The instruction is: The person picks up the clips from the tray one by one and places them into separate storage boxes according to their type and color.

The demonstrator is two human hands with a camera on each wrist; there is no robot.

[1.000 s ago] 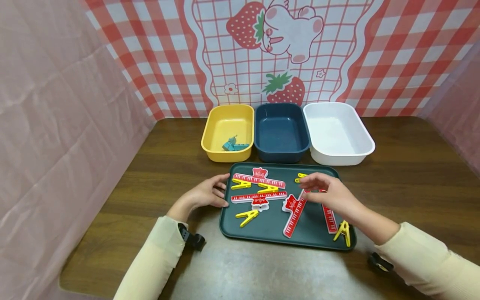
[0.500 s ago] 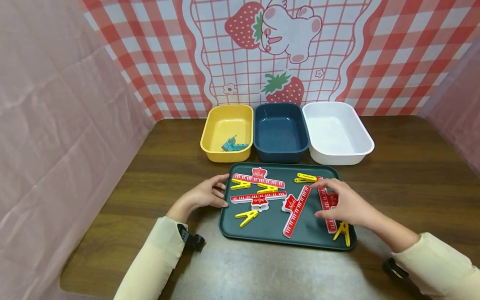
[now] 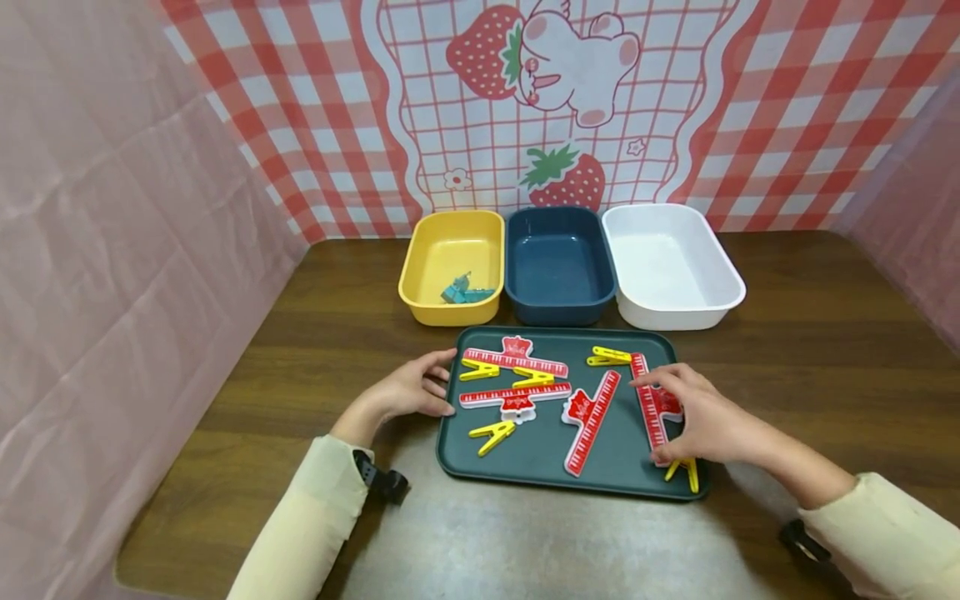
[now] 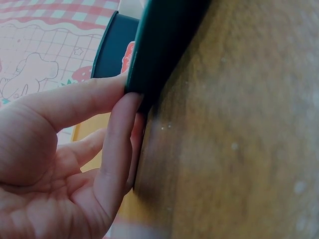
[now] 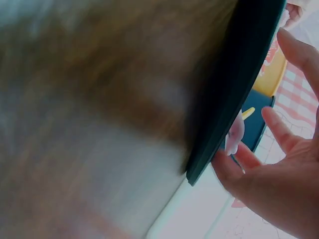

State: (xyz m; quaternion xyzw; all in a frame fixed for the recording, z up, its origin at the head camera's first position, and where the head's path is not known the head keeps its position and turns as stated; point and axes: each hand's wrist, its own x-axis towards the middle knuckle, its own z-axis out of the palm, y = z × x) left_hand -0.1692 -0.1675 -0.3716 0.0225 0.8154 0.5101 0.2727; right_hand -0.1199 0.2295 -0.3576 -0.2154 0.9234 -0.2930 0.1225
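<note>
My left hand touches the left rim of the dark green tray; in the left wrist view its fingertips meet the tray edge. My right hand is spread over a red piano-key clip at the tray's right, thumb near its lower end, other fingers around its upper half. Whether they touch it is unclear. A yellow clothespin lies partly under the thumb. Another red clip lies slanted in the middle. Two more red clips lie at the left among several yellow clothespins.
Behind the tray stand a yellow bin with teal clips inside, a dark blue bin and a white bin, side by side. Another yellow clothespin lies near the tray's back edge. Checked cloth hangs behind the table.
My right hand has moved right and toward me, from above the middle clip to the right-hand red clip, its thumb and fingers spreading wider. My left hand stays at the tray rim.
</note>
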